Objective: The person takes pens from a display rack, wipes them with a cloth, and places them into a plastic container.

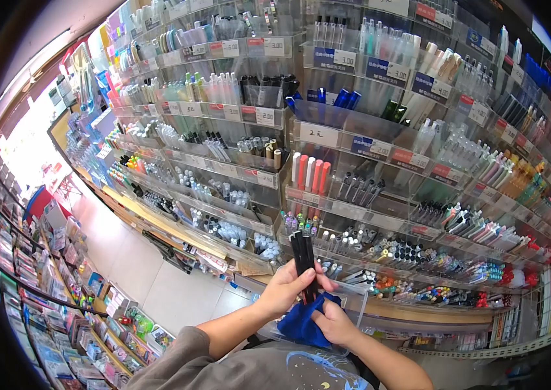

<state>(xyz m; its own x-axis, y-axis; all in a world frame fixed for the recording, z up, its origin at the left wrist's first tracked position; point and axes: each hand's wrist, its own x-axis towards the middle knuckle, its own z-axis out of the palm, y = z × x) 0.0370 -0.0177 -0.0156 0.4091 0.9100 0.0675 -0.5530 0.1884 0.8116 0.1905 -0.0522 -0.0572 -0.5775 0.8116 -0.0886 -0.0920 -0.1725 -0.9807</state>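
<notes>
While pinned between thumb and fingers of left hand (pixel 283 289), standing nearly upright at lower centre of frame: black pens (pixel 302 252). Can't give a firm count, bunched too tightly. Can see upper ends clear of the fist; can't see lower ends, hidden by fingers and blue cloth (pixel 301 325).

Just below, slightly right: right hand (pixel 334 323), pinching a fold of that cloth against lower part of pens. Can't make out most right fingertips, buried in fabric. Can't tell how far round the pens the cloth goes.

Under both hands, bottom centre: clear box (pixel 358 300), with rim visible at right. Mostly blocked by hands, cloth and forearms, so can't read contents. Below that, grey shirt (pixel 249 367), cut off by bottom edge.

Across centre and right of frame: pen rack (pixel 379 123), tiered clear bins. Can read "2元" on white tag (pixel 317 134), upper centre; can't read many others, too small or slanted. Red and white pens (pixel 311 172) in a bin above the black ones. Far right, squashed by lens curve, then cut by black border.

Left edge: washed out by glare up top. Lower left: packaged goods (pixel 87 312), too small to identify.
</notes>
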